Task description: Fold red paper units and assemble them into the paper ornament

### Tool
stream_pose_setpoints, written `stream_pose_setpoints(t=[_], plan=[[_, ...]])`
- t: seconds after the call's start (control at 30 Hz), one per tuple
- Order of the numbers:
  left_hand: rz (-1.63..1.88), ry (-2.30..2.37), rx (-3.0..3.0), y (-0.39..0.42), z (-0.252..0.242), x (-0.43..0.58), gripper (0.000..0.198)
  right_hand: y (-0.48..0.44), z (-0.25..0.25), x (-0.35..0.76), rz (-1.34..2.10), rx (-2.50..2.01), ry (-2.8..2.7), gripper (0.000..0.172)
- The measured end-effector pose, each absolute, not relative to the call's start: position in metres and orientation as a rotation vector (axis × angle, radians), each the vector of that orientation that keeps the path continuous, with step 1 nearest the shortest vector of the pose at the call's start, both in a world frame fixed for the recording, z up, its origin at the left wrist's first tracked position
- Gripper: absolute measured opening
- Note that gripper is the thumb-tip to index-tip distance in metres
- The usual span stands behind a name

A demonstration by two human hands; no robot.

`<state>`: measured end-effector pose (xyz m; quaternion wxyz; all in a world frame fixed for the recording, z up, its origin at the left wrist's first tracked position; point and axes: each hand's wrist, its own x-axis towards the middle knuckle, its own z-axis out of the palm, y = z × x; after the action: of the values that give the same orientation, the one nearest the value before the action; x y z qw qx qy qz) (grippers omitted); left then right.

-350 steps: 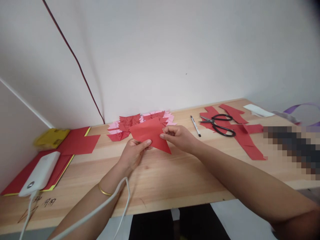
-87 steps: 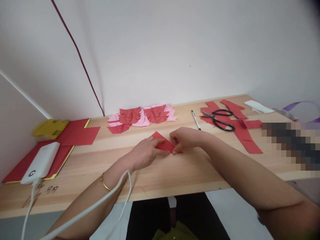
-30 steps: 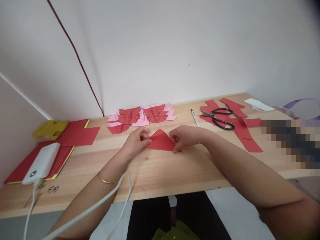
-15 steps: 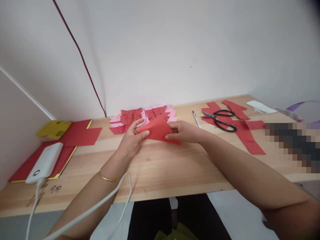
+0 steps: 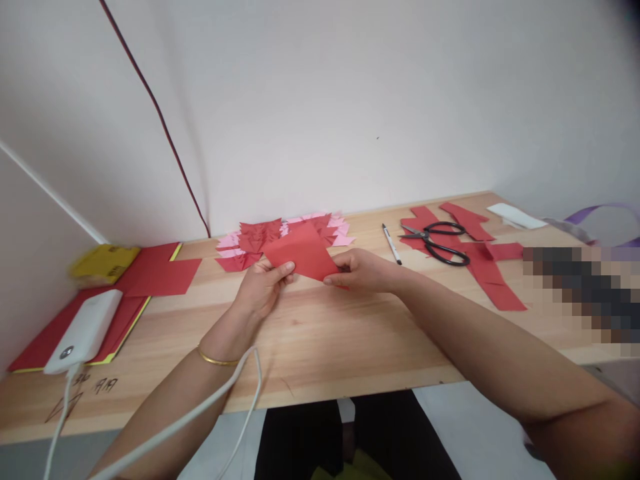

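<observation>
A sheet of red paper [image 5: 303, 252] is held up between my two hands above the wooden table [image 5: 320, 347]. My left hand [image 5: 263, 285] pinches its lower left edge, thumb on top and fingers beneath. On the other side, my right hand [image 5: 357, 270] grips the lower right corner, its fingertips partly hidden behind the paper. Just beyond the sheet lie pleated red paper pieces [image 5: 260, 235] and pink paper pieces [image 5: 230, 245], which it partly covers.
Black-handled scissors [image 5: 435, 240] rest on red paper scraps [image 5: 495, 280] at the right, with a pen [image 5: 391, 243] nearby. At the left, a white power bank [image 5: 87, 330] with a cable sits on red sheets [image 5: 165, 273], beside a yellow packet [image 5: 105, 263].
The red paper has been turned and now lies flatter towards me. My left fingers have closed from spread to a pinch on its edge. The view has shifted slightly.
</observation>
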<state>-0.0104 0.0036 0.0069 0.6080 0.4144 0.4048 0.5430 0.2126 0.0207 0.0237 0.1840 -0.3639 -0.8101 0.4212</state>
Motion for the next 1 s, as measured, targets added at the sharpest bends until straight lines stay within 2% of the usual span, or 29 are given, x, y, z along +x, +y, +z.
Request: stream_pose_setpoints(t=[0.27, 0.5, 0.77, 1.0], plan=[[1.161, 0.909, 0.879, 0.0, 0.006, -0.007, 0.025, 0.022, 0.023, 0.208, 1.035, -1.004, -2.256, 0.022], [1.027, 0.886, 1.08, -0.005, -0.004, 0.0, 0.023, 0.018, 0.02, 0.204, 1.121, -0.979, -2.277, 0.026], [1.326, 0.985, 0.974, 0.0, 0.005, -0.004, 0.024, 0.022, 0.022, 0.206, 1.024, -0.944, -2.316, 0.021], [1.392, 0.979, 0.912, 0.006, 0.011, -0.015, 0.032, 0.027, 0.014, 0.211, 1.053, -1.005, -2.356, 0.023]])
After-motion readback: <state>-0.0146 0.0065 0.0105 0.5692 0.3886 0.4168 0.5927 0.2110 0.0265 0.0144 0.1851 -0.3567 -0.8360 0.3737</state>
